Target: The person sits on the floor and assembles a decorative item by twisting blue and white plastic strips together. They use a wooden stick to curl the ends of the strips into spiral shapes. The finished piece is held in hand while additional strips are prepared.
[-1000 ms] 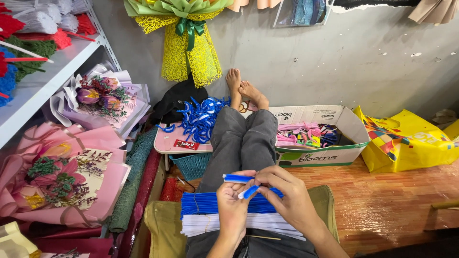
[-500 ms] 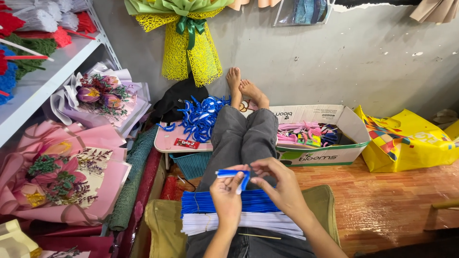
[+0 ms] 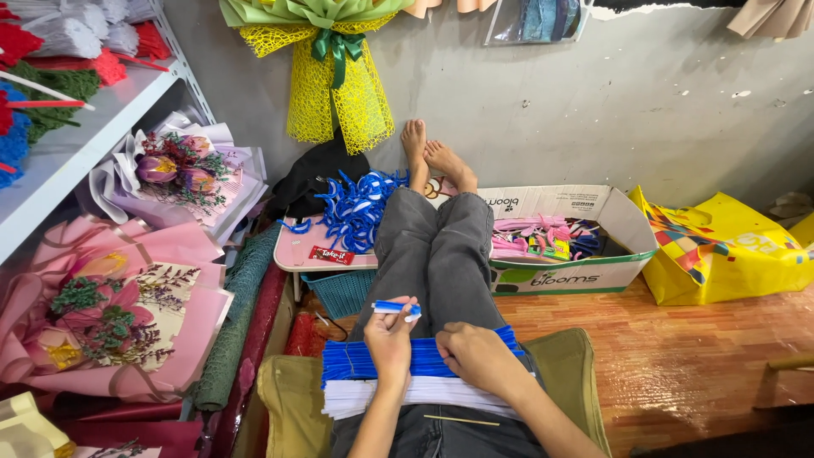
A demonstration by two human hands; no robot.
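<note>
The left hand [image 3: 392, 335] pinches a small blue and white strip [image 3: 396, 308] over the person's lap. The right hand [image 3: 476, 356] lies flat on the stack of blue and white strips [image 3: 356, 377] there. Far left, curled blue pieces [image 3: 356, 208] sit on a pink tray [image 3: 292, 250].

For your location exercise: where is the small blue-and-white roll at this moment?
In the head view, the roll is low and centre, pinched in the left hand just above the blue strips on the lap; the right hand rests on them.
</note>
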